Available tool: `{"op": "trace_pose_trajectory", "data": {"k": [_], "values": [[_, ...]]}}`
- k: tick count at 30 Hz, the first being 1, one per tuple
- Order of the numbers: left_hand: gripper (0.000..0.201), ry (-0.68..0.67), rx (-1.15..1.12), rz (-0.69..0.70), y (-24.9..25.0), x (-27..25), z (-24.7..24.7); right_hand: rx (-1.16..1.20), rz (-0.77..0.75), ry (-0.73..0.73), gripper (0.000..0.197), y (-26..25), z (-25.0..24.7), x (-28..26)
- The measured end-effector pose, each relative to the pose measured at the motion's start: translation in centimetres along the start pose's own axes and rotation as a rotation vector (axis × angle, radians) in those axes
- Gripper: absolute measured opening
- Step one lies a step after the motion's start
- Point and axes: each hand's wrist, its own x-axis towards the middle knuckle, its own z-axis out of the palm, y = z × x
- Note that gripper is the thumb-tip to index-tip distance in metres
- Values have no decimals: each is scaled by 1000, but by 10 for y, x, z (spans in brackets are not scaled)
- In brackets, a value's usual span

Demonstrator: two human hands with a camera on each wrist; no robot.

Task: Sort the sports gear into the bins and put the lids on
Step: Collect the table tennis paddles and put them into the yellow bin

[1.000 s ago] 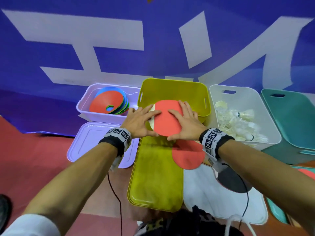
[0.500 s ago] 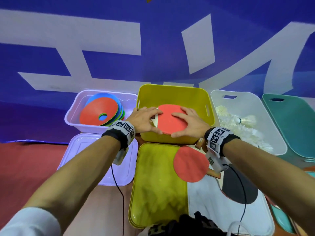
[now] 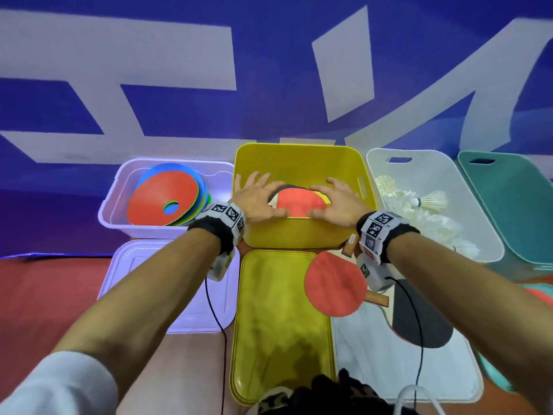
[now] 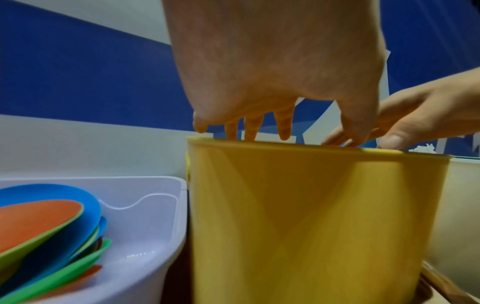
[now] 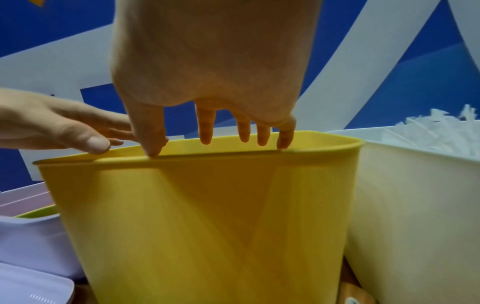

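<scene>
Red paddle (image 3: 294,203) now down inside yellow bin (image 3: 299,235)

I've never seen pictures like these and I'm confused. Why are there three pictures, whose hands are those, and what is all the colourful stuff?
No robot here: a person wears three cameras. One sits on the head and looks down; one sits on each wrist and looks along the fingers. The left hand and right hand are spread open over the yellow bin, just above a red paddle lying inside it. They grip nothing. The wrist pictures show the same bin from the side, with fingers above its rim. The purple bin holds coloured flat discs, the white bin holds shuttlecocks, and a teal bin stands furthest right. Lids lie in front, with another red paddle and a black paddle still waiting.
</scene>
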Motion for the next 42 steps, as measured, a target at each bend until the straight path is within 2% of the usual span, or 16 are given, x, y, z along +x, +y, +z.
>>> {"op": "trace_pose_trajectory", "data": {"k": [3, 7, 14, 22, 27, 30, 32, 34, 38, 42], "values": [[77, 23, 16, -20, 12, -14, 10, -18, -37, 63, 66, 10, 6, -11], [75, 72, -1, -7, 34, -31, 19, -3, -96, 119, 68, 23, 9, -33], [70, 141, 37, 31, 94, -62, 40, 24, -184, 129, 74, 67, 9, -83], [80, 18, -26, 72, 148, -89, 97, -15, -249, 104, 72, 126, 29, -137], [80, -51, -37, 53, 162, -98, 124, -79, -393, 194, 68, 140, 53, -159], [74, -78, -40, 47, 157, -99, 137, -109, -486, 283, 59, 142, 70, -164], [74, -97, -54, 31, 150, -100, 145, -97, -525, 291, 55, 141, 82, -165], [76, -119, -68, 10, 139, -99, 151, -77, -515, 249, 57, 137, 94, -161], [82, -188, -102, -20, 119, -100, 159, -127, -392, 70, 66, 130, 111, -152], [89, -275, -167, -24, 97, -97, 167, -189, -207, -103, 87, 118, 130, -139]]}}
